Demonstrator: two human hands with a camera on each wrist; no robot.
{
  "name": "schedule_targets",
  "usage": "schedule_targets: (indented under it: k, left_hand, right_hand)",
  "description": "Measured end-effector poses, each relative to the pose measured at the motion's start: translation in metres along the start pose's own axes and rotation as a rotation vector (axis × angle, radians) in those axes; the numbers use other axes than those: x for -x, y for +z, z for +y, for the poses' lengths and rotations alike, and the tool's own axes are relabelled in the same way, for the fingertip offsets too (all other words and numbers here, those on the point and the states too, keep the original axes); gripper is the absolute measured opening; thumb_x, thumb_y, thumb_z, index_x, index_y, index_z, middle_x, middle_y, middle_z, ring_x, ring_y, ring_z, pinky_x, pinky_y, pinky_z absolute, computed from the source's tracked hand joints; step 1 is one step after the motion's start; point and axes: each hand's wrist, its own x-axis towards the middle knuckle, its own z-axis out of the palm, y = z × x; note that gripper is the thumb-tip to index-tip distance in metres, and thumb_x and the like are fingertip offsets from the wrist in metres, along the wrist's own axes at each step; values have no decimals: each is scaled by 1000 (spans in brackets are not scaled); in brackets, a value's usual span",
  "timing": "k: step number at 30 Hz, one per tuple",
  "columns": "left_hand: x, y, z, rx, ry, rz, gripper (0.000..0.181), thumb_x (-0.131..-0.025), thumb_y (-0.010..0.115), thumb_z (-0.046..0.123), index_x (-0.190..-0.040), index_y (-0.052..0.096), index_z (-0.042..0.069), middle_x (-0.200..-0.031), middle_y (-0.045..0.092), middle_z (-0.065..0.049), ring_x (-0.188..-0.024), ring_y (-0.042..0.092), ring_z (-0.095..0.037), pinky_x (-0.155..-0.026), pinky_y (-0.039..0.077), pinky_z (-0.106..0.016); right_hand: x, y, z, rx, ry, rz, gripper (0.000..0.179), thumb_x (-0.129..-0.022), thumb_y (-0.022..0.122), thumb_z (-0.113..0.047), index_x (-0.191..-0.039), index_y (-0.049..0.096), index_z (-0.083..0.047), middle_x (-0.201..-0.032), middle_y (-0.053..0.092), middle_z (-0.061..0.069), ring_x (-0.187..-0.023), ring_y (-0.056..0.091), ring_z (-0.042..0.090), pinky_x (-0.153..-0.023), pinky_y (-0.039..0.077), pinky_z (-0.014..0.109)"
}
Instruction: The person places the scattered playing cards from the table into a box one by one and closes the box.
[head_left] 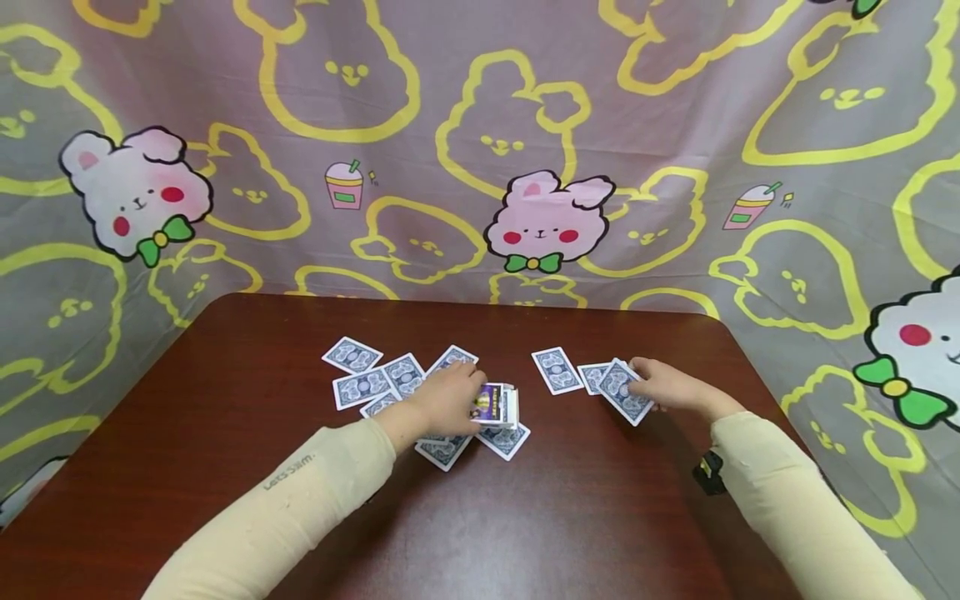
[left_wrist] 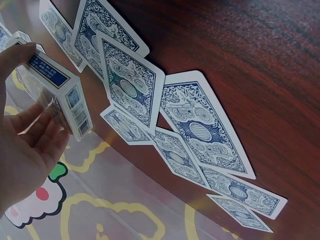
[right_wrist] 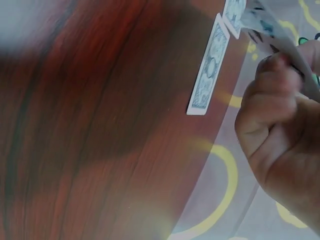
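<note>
My left hand [head_left: 442, 404] grips a playing card box [head_left: 489, 404] near the middle of the table. In the left wrist view the thumb lies on the box's top edge and the fingers are bent against its side. Several face-down cards with blue patterned backs [left_wrist: 132, 85] lie spread around and under that hand, some overlapping. On the right, my right hand [head_left: 671, 385] pinches a playing card [head_left: 624, 396] by its edge, its back facing up. Its printed face [right_wrist: 270, 30] shows blurred in the right wrist view. Two face-down cards, one upright [head_left: 557, 371] and one partly covered [head_left: 592, 377], lie beside it.
The dark brown wooden table [head_left: 570, 517] has rounded far corners. Directly behind it hangs a cloth [head_left: 420, 167] with yellow outlines and cartoon rabbits. A small black device [head_left: 708, 472] sits at the right wrist.
</note>
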Motion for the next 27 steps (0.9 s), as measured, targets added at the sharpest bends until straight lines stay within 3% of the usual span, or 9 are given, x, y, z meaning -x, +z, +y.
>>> schedule_targets:
  k: [6,11,17,21,27]
  left_hand:
    - [0,-1,0,13,5,3,57,-65,78,32,-110,58,3,-103,58,-9,-96,53,-23,-88,46,-37]
    - [-1,-3,0,11,-1,-2,57,-65,78,32,-110,58,3,-103,58,-8,-96,53,-22,-87,46,-37]
    - [-3,-1,0,0,-9,-17,58,-67,76,34,-113,57,4,-106,58,-8,-97,53,-21,-86,46,-36]
    - [-5,-3,0,0,-16,-9,59,-66,77,34,-113,57,4,-105,58,-7,-97,53,-21,-87,46,-36]
    - [-3,0,1,1,-21,-23,59,-66,77,35,-113,57,5,-104,58,-7,-96,53,-20,-87,46,-36]
  right_hand:
    - [-1,-1,-7,-58,-50,5,21,-89,61,-18,-85,52,0,-79,61,5,-64,56,14,-53,49,29]
    - [-2,1,-10,-125,-59,24,21,-87,63,-17,-89,56,3,-83,66,6,-68,60,13,-56,53,31]
    - [-5,4,-13,-85,-53,116,22,-88,63,-19,-93,61,2,-72,62,1,-57,53,13,-48,44,28]
    - [-7,5,-20,-122,-33,180,27,-89,62,-21,-99,63,4,-64,56,-3,-50,46,9,-44,36,23]
    - [-8,16,-30,-242,-1,128,29,-91,59,-20,-106,60,5,-61,55,-3,-45,43,9,-42,35,22]
